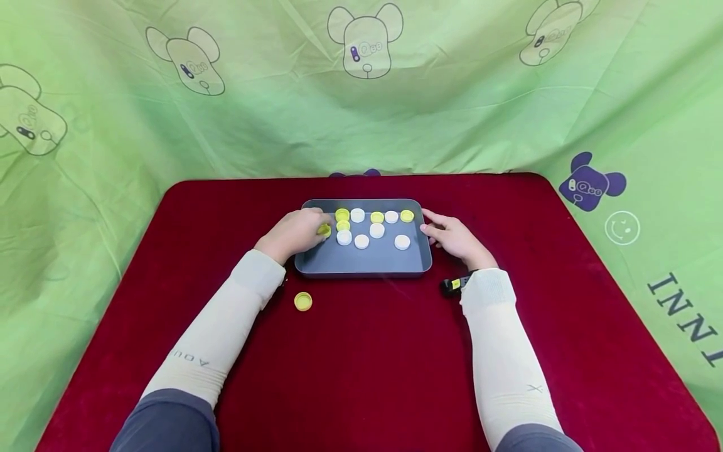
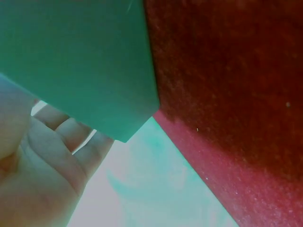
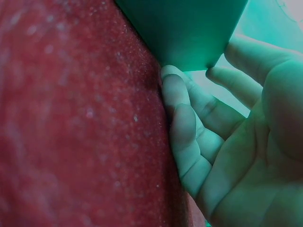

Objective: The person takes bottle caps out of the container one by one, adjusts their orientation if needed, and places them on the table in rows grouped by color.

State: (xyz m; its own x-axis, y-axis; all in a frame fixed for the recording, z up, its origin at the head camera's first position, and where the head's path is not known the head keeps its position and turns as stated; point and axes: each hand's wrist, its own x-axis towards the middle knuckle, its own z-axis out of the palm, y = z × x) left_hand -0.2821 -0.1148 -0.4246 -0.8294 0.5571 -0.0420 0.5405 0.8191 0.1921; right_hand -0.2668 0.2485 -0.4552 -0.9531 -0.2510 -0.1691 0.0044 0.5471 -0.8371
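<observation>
A shallow grey tray (image 1: 361, 263) lies on the red-covered table, with several yellow and white bottle caps in it, mostly towards its far side. My left hand (image 1: 298, 231) reaches over the tray's left wall and pinches a yellow bottle cap (image 1: 324, 231); the fingers partly hide it. In the left wrist view, the tray's outer wall (image 2: 85, 71) covers those fingertips. At the tray's right edge, my right hand (image 1: 454, 237) holds the side, thumb and forefinger against the wall. The right wrist view shows its other fingers (image 3: 182, 127) curled low by the tray corner (image 3: 194, 52).
One more yellow cap (image 1: 303, 301) lies on the red cloth (image 1: 361, 364), in front of the tray's left corner. A green printed curtain (image 1: 452, 113) hangs behind and on both sides of the table. A dark wrist device (image 1: 452, 287) shows by the right cuff.
</observation>
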